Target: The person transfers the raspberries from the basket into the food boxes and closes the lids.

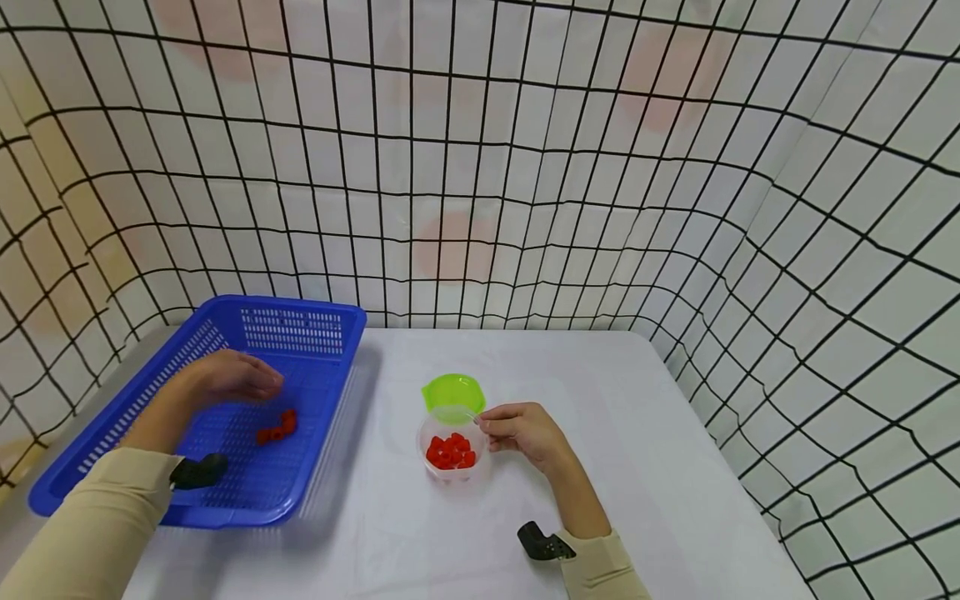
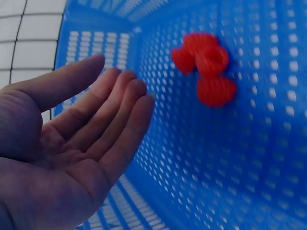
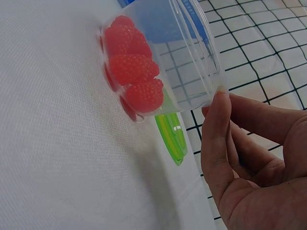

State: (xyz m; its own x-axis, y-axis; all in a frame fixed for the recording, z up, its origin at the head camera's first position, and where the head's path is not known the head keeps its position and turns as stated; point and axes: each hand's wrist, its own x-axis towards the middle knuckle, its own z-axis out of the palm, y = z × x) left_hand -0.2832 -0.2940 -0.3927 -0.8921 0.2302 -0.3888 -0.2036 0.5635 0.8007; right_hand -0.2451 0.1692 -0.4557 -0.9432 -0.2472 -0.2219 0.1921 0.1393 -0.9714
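Over the blue plastic basket (image 1: 311,467) hovers my left hand (image 1: 238,377), its fingers nearly straight and the palm holding nothing in the left wrist view. Several red raspberries (image 2: 216,91) lie in a cluster on the basket floor, apart from the fingertips. My right hand (image 1: 525,433) pinches the rim of a clear plastic container (image 3: 184,86) between thumb and fingers. Inside it, several raspberries (image 3: 132,69) are heaped on the bottom. Just behind the container lies a green lid (image 1: 454,390), partly overlapped by it in the head view.
A white cloth-covered table (image 1: 600,400) carries the basket at the left and the container near the middle. Black netting (image 1: 525,175) in front of white sheeting rises along the back and both sides. Dark wrist cameras (image 1: 543,542) sit on both forearms.
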